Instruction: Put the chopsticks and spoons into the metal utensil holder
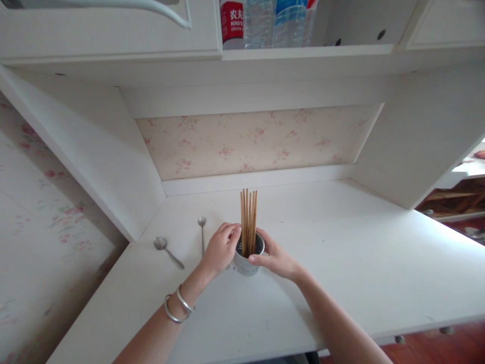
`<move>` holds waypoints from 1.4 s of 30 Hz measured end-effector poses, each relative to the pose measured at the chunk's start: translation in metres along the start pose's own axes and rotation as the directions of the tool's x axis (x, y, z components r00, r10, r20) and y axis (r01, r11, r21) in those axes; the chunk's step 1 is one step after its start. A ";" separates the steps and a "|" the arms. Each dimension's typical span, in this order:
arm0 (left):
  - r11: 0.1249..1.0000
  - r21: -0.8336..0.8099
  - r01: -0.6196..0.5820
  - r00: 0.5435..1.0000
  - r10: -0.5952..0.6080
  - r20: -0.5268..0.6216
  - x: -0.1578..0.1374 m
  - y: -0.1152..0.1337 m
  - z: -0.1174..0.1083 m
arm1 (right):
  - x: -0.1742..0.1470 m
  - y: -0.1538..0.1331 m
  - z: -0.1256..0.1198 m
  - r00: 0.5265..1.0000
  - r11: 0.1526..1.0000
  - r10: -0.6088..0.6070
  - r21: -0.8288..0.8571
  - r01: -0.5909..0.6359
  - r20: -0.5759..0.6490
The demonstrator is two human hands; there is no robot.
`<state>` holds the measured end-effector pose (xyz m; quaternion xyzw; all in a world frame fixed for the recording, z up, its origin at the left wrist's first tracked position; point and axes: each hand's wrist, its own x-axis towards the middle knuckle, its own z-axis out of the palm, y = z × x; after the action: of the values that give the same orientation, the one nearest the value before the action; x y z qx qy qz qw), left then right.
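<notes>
Two metal spoons are lying on the white desk top [341, 263] toward its left rear corner: a larger silver spoon [167, 251] sitting nearest the left edge with its handle angling toward the front, and a slimmer silver teaspoon [202, 232] lying just to its right, bowl pointing to the back wall. Right of the teaspoon, the left hand [221, 248], wearing two silver bangles [178, 305] at the wrist, is curling its fingers around the left side of a small white perforated cup [248, 257], fingertips touching the rim beside the sticks. A bundle of brown wooden chopsticks [248, 220] is standing upright in that cup, which is sitting near the middle of the desk top, well back from the front edge. The right hand [276, 258] is wrapping the cup's right side, thumb pressing on its front wall and fingers closing behind it. Above, along the shelf over the back edge, a red-labelled bottle [231, 23] is standing left of clear plastic water bottles [278, 23].
</notes>
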<state>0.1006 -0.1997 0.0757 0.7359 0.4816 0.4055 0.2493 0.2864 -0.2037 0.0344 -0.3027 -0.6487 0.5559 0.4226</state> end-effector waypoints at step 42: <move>0.778 -0.600 0.189 0.978 -0.096 0.185 -0.039 -0.010 0.017 | 0.002 -0.002 0.004 1.000 0.999 0.008 0.054 -0.009 0.022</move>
<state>0.1013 -0.2311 0.0450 0.6034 0.3589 0.4657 0.5388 0.2818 -0.2038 0.0364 -0.2879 -0.6368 0.5782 0.4210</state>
